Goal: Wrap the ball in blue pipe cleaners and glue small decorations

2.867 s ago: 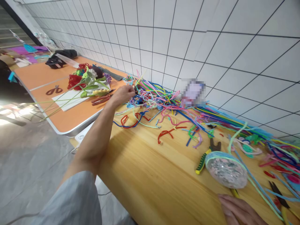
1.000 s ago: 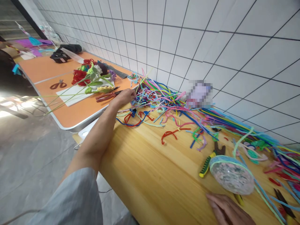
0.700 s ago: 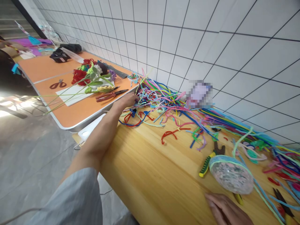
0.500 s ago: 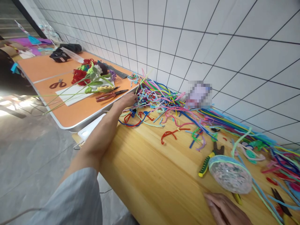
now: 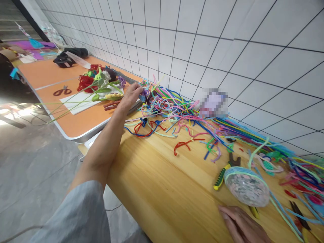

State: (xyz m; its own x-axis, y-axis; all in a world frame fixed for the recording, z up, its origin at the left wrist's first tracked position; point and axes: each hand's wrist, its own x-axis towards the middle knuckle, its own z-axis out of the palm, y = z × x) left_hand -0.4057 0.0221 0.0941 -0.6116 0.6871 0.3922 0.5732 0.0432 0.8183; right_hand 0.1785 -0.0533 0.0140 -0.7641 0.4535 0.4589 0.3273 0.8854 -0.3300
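Note:
My left hand reaches to the far left end of a tangled heap of pipe cleaners. Its fingers are bent together beside a dark purple and blue bit, too blurred to name. On the wooden table, my right hand rests with fingers stretched out, holding nothing. Just beyond it lies a clear rounded object, with light green and blue pipe cleaners around its rim. Pliers with green and yellow handles lie at its left.
An orange table adjoins on the left, carrying scissors, red-handled pliers and crocheted flowers. More pliers lie at the right. A white tiled wall runs along the back. Loose pipe-cleaner scraps lie scattered.
My left hand has lifted and shifted slightly up and left at the heap's edge, with a dark purple and blue bit now showing by the fingers. My right hand has barely moved.

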